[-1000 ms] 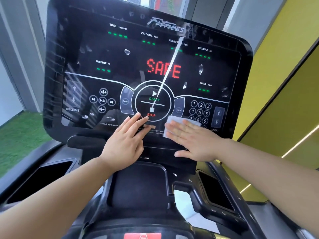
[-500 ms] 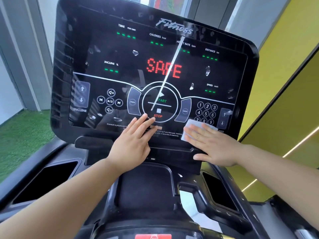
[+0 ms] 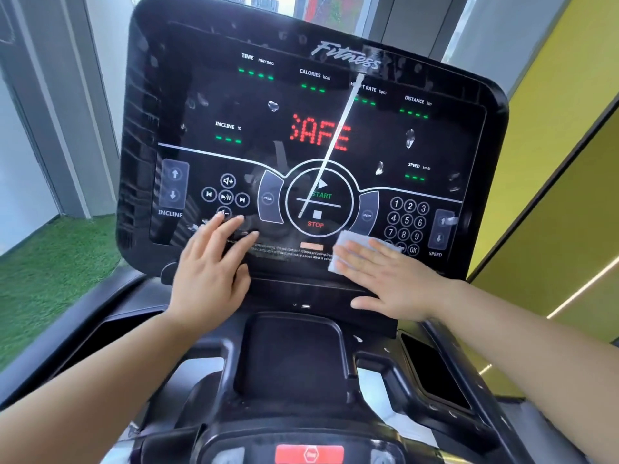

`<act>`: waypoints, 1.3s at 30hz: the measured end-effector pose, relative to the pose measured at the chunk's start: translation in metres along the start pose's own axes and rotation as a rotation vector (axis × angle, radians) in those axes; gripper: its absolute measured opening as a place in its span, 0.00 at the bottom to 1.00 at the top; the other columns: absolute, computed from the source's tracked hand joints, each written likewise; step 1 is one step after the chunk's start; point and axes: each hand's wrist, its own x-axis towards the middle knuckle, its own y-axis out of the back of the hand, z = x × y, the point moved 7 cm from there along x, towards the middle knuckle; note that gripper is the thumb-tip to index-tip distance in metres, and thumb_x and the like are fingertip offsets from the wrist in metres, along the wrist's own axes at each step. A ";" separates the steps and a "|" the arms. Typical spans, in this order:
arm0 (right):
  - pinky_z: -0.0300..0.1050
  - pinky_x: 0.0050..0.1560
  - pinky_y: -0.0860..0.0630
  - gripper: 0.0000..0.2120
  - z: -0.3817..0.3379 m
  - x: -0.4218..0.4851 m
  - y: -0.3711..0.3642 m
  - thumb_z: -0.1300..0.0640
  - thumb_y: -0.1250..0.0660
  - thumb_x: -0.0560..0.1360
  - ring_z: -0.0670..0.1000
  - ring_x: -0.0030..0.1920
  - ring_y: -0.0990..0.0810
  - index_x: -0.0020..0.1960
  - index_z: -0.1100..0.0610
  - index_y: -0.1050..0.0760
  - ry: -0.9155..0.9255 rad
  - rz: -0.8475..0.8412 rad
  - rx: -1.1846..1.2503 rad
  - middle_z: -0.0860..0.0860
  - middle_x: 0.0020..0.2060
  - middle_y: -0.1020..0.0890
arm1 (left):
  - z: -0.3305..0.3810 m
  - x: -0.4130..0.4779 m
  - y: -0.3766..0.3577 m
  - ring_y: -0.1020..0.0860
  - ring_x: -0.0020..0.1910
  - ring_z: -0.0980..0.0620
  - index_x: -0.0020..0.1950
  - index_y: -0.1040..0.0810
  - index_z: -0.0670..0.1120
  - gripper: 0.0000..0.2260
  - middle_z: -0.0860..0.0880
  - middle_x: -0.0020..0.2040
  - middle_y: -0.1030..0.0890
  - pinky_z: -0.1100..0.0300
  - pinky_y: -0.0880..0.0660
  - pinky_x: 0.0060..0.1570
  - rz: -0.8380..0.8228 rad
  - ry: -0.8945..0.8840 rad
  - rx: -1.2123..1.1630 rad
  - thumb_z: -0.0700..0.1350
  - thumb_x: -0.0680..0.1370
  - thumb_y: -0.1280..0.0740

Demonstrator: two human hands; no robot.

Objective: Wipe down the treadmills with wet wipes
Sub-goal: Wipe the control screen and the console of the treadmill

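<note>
Green turf (image 3: 50, 283) lies on the left; a yellow wall (image 3: 566, 155) stands on the right.

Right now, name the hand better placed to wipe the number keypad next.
Right. The right hand presses the wipe flat beside the keypad; the left hand is bare, farther off.

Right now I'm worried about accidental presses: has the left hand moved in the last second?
Yes. The left hand slid left, from beside the stop button toward the music buttons.

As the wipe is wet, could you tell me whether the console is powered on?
On: the console shows lit red letters and green dashes.
</note>
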 end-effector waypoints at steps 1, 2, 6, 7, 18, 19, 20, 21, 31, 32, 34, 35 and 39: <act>0.41 0.66 0.80 0.40 0.004 -0.004 -0.004 0.30 0.83 0.63 0.44 0.68 0.79 0.71 0.47 0.73 -0.003 -0.020 0.001 0.42 0.69 0.74 | -0.007 -0.003 0.001 0.33 0.68 0.38 0.63 0.23 0.43 0.20 0.40 0.66 0.27 0.43 0.34 0.64 0.003 0.019 0.008 0.45 0.73 0.42; 0.41 0.66 0.80 0.42 0.006 -0.005 -0.006 0.30 0.84 0.62 0.44 0.68 0.79 0.71 0.47 0.73 -0.005 -0.038 0.002 0.42 0.69 0.74 | -0.013 -0.005 0.002 0.33 0.68 0.37 0.63 0.23 0.43 0.20 0.40 0.66 0.27 0.43 0.33 0.64 0.005 0.031 0.012 0.45 0.74 0.42; 0.44 0.66 0.79 0.44 -0.004 0.007 0.000 0.30 0.87 0.60 0.49 0.69 0.78 0.71 0.48 0.73 0.024 -0.039 -0.021 0.43 0.68 0.75 | -0.018 -0.009 0.002 0.33 0.68 0.38 0.63 0.23 0.42 0.20 0.40 0.65 0.27 0.46 0.35 0.64 0.010 0.062 0.049 0.48 0.75 0.41; 0.45 0.66 0.79 0.43 -0.010 0.015 0.004 0.30 0.86 0.60 0.49 0.69 0.78 0.71 0.48 0.73 0.031 -0.020 -0.022 0.43 0.68 0.75 | -0.018 -0.009 0.001 0.33 0.68 0.39 0.63 0.22 0.42 0.20 0.40 0.66 0.26 0.47 0.36 0.63 0.004 0.070 0.060 0.49 0.75 0.41; 0.48 0.73 0.62 0.34 -0.027 0.040 0.023 0.35 0.68 0.78 0.51 0.77 0.59 0.75 0.54 0.50 0.010 0.161 -0.130 0.50 0.76 0.51 | -0.017 -0.012 0.000 0.34 0.69 0.41 0.67 0.25 0.42 0.22 0.41 0.68 0.28 0.49 0.36 0.63 -0.032 0.029 0.129 0.50 0.78 0.44; 0.50 0.73 0.56 0.33 -0.019 0.034 0.018 0.37 0.65 0.80 0.51 0.77 0.53 0.75 0.55 0.44 -0.015 0.158 -0.137 0.51 0.75 0.43 | -0.019 -0.013 -0.001 0.34 0.70 0.41 0.67 0.26 0.42 0.22 0.41 0.69 0.28 0.49 0.36 0.64 -0.045 0.024 0.129 0.51 0.78 0.44; 0.51 0.72 0.53 0.32 -0.012 0.029 0.013 0.38 0.63 0.81 0.51 0.77 0.52 0.74 0.56 0.41 -0.038 0.131 -0.136 0.52 0.74 0.39 | -0.021 -0.014 -0.002 0.34 0.70 0.41 0.68 0.26 0.42 0.22 0.41 0.70 0.29 0.48 0.36 0.64 -0.059 0.017 0.130 0.51 0.79 0.45; 0.51 0.72 0.52 0.32 -0.007 0.025 0.007 0.38 0.62 0.81 0.50 0.77 0.54 0.74 0.57 0.41 -0.050 0.125 -0.134 0.53 0.74 0.38 | -0.023 -0.015 -0.002 0.34 0.70 0.41 0.68 0.26 0.42 0.22 0.42 0.70 0.30 0.48 0.36 0.65 -0.073 0.006 0.133 0.51 0.79 0.45; 0.49 0.71 0.72 0.38 -0.052 0.065 0.034 0.32 0.72 0.72 0.46 0.72 0.74 0.76 0.53 0.63 -0.007 0.179 0.013 0.48 0.74 0.66 | -0.023 -0.017 -0.001 0.36 0.71 0.42 0.67 0.25 0.42 0.25 0.42 0.72 0.32 0.49 0.39 0.67 -0.132 -0.040 0.132 0.54 0.82 0.53; 0.46 0.68 0.78 0.39 -0.058 0.071 0.038 0.32 0.74 0.67 0.44 0.67 0.81 0.73 0.51 0.70 -0.018 0.156 0.061 0.45 0.70 0.74 | -0.023 -0.017 -0.001 0.35 0.71 0.42 0.67 0.25 0.42 0.26 0.42 0.72 0.32 0.49 0.39 0.67 -0.138 -0.037 0.129 0.54 0.82 0.54; 0.44 0.65 0.81 0.40 -0.070 0.081 0.046 0.32 0.75 0.64 0.43 0.64 0.83 0.72 0.50 0.73 -0.015 0.137 0.123 0.43 0.66 0.77 | -0.023 -0.017 -0.001 0.35 0.71 0.41 0.67 0.26 0.42 0.26 0.42 0.72 0.32 0.49 0.39 0.68 -0.149 -0.033 0.124 0.54 0.82 0.54; 0.44 0.65 0.81 0.40 -0.073 0.083 0.049 0.32 0.75 0.64 0.43 0.64 0.82 0.72 0.50 0.73 -0.008 0.138 0.120 0.43 0.67 0.77 | -0.023 -0.017 -0.001 0.35 0.71 0.41 0.67 0.26 0.42 0.25 0.42 0.72 0.32 0.49 0.39 0.68 -0.153 -0.034 0.123 0.54 0.82 0.53; 0.43 0.67 0.79 0.39 -0.056 0.070 0.038 0.32 0.77 0.66 0.43 0.67 0.80 0.72 0.49 0.72 0.014 0.110 0.053 0.41 0.67 0.76 | -0.023 -0.018 -0.001 0.35 0.71 0.42 0.67 0.26 0.42 0.23 0.42 0.72 0.32 0.49 0.40 0.68 -0.166 -0.050 0.126 0.53 0.79 0.47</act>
